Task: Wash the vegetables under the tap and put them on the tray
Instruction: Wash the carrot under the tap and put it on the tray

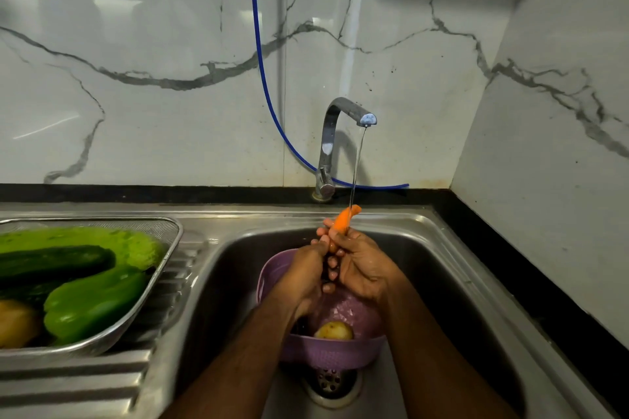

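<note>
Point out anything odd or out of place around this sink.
Only the blue hose stands out: it hangs down the wall and ends loose on the ledge behind the tap, joined to nothing visible. Nothing spilled or damaged.

No readable text, label, brand, number or sign is showing anywhere in this view.
</note>
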Available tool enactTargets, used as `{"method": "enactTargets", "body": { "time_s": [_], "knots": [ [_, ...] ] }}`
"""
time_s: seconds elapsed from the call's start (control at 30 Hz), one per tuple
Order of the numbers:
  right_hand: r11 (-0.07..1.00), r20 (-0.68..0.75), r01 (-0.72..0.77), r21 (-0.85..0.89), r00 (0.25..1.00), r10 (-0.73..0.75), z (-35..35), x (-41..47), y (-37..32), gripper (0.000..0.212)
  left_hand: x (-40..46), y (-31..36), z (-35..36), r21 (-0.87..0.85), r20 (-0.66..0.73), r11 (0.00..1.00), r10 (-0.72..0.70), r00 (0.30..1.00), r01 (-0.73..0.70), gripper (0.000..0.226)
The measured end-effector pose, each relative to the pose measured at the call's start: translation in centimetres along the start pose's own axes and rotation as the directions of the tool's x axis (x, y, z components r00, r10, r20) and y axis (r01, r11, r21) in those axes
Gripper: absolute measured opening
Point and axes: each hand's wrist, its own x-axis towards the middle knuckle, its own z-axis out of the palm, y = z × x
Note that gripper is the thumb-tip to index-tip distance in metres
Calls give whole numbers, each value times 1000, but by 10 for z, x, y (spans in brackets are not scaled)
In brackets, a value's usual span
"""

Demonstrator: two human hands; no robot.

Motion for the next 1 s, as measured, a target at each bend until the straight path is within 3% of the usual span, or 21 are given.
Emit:
{"method": "enactTargets", "body": {
  "time_s": [0.1,0.2,0.4,0.7,0.9,1.0],
  "knots": [
    [998,-92,-19,-53,996,14,3,0,1,26,0,-2,2,15,5,1000,-17,1000,17,42],
    [1000,-193,-22,-20,981,18,12,-3,-2,38,-5,-2,2,-9,-3,998,57,998,-57,36],
    [993,-183,-13,114,982,34,13,2,-3,65,-6,-4,6,59,-104,949,314,944,-310,19],
    [971,-147,-66,231,984,101,1,3,-2,72,-4,-7,8,152,-102,917,387,916,-370,18],
    [983,-248,10,185,968,37,-2,6,-4,57,-2,-7,9,129,-54,943,315,948,-306,21],
    [972,-219,14,233,975,38,-3,6,-4,46,-2,-9,9,88,-65,952,298,952,-292,19]
  ]
}}
